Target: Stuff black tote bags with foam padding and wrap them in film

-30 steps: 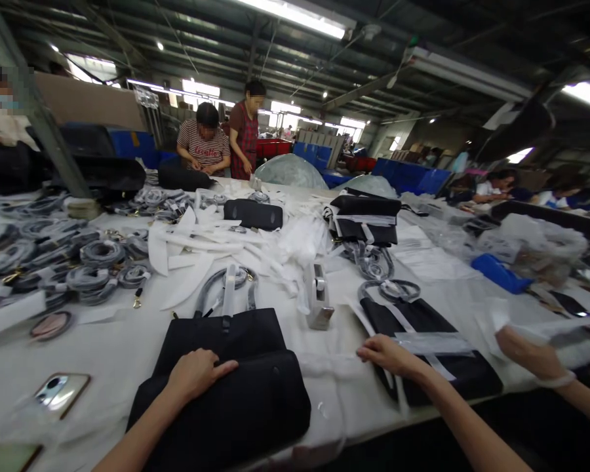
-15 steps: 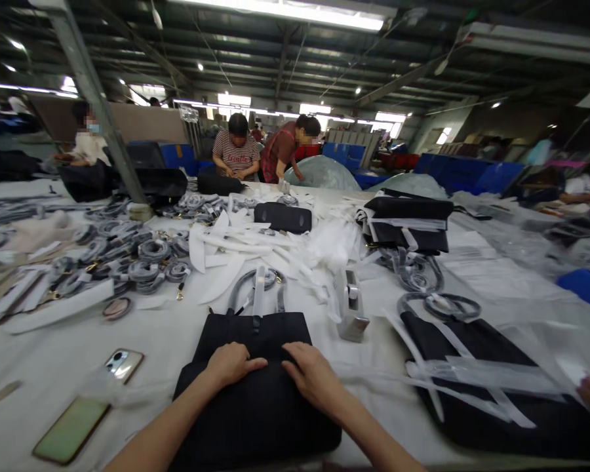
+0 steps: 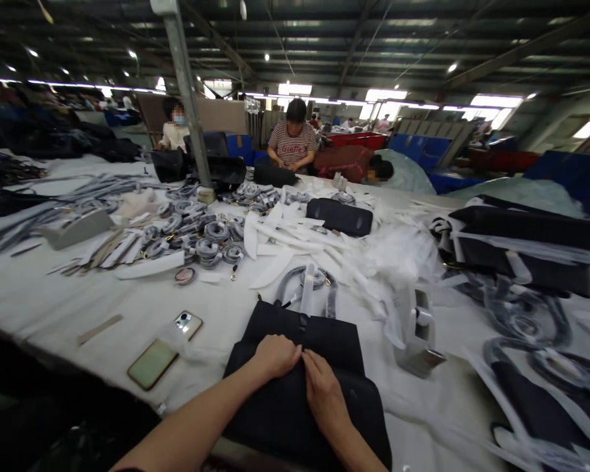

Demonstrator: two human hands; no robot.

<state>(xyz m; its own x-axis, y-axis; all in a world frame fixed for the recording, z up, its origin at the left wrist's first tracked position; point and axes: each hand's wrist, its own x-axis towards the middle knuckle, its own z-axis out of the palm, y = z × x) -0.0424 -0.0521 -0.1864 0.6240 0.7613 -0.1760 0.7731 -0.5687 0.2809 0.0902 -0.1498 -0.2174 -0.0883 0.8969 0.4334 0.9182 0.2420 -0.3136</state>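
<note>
A black handbag (image 3: pixel 305 413) lies on the table in front of me. Its grey handle (image 3: pixel 288 285), wrapped in clear plastic, stretches away from its far end. My left hand (image 3: pixel 276 357) is closed at the bag's fold, fingers curled and thumb along the edge. Beside it, my right hand (image 3: pixel 324 390) has its fingers together on the same fold, and the fingertips of both hands meet near the middle. What lies under the fingers is hidden. Right of the bag stands a tape dispenser (image 3: pixel 419 334).
Two phones, a green one (image 3: pixel 152 362) and a silver one (image 3: pixel 189 324), lie to the left. Behind are coiled straps (image 3: pixel 216 242) and white strips (image 3: pixel 285 242). Another black bag (image 3: pixel 531 393) lies at right. A metal post (image 3: pixel 189 98) rises at the back; co-workers are beyond.
My hands have come together along the bag's fold, from apart to touching. The view has swung to the right, and a co-worker at the back has bent down lower.
</note>
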